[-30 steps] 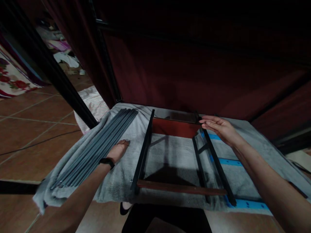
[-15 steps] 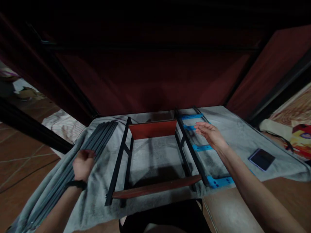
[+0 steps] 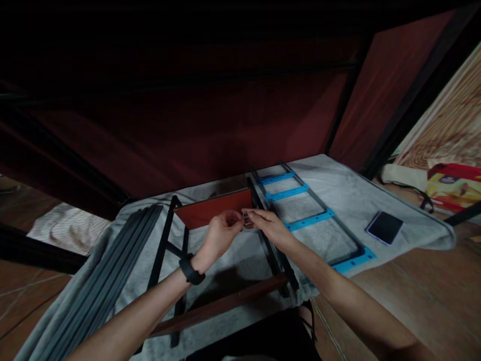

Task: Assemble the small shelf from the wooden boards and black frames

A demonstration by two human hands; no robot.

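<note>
As our right hand (image 3: 267, 224) pinches small silvery metal pieces (image 3: 246, 219) over the black metal frame (image 3: 162, 245), our left hand's (image 3: 221, 231) fingers press together beside them; we're apparently handling hardware, needing delicate control.

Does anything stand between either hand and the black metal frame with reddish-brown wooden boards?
Nothing visible does: the bare left hand and bare right hand appear above the black metal frame, with a small shiny piece between them.

Dim light from an unseen source leaves the dark red panel (image 3: 233, 135) nearly black toward its top. Shadow pools behind the wooden crosspiece (image 3: 218, 306); the small piece (image 3: 246, 219) at the fingertips (image 3: 234, 219) looks soft, and wide-angle distortion stretches the edges.
</note>
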